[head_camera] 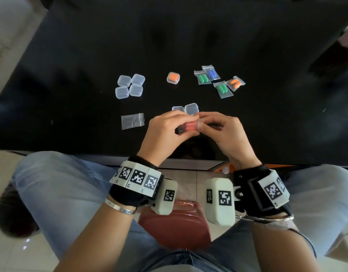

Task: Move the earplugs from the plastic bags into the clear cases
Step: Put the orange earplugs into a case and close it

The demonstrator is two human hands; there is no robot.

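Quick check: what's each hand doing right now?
Left hand: pinches the bag of pink earplugs.
Right hand: pinches the same bag's open end.

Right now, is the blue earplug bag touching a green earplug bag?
Touching. The head view shows the blue earplug bag lying partly over the edge of the green earplug bag beside it, with no dark table between them.

Pink earplugs (189,127) in bag (184,128), open case (186,109) behind
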